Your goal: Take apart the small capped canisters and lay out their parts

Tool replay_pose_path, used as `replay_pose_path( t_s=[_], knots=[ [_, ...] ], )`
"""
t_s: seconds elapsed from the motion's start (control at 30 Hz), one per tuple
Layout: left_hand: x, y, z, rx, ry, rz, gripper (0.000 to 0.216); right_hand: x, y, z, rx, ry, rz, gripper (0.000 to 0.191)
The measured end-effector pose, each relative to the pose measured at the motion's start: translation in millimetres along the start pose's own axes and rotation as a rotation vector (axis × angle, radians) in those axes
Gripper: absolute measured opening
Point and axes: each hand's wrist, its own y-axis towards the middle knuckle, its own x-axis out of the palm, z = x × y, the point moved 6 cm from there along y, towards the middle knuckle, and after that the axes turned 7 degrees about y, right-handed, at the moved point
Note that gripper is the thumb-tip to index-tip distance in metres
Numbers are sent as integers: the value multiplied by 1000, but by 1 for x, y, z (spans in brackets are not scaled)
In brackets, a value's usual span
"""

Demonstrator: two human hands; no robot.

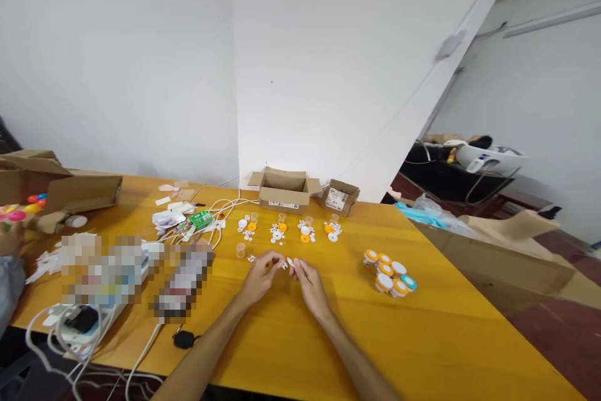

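White piece (283, 264) — in left hand (258, 279)

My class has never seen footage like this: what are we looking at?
There is no machine here: a person works bare-handed, pictured by a camera worn on the head, looking forward and down. The left hand holds a small white piece; the right hand holds another white piece. On the table, small white and yellow parts lie in groups ahead, before a cardboard box. Round lidded containers cluster to the right. Another person's sleeve shows at far left.
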Motion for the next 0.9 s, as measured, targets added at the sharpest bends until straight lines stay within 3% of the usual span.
replay_pose_path(
  t_s=[0.23, 0.43, 0.7, 0.9],
  knots=[
    [-14, -2, -14, 52, 629, 53, 30, 0, -5, -10, -173, -323, -23, 39],
    [-15, -6, -24, 46, 880, 51, 40, 14, -11, -14, -266, -548, -129, 28],
    [-17, -6, -20, 24, 862, 124, 51, 23, -17, -11, -363, -687, -204, 13],
    [6, -10, -5, 123, 613, -22, 27, 13, -12, -13, -313, -625, -148, 14]
  ],
)
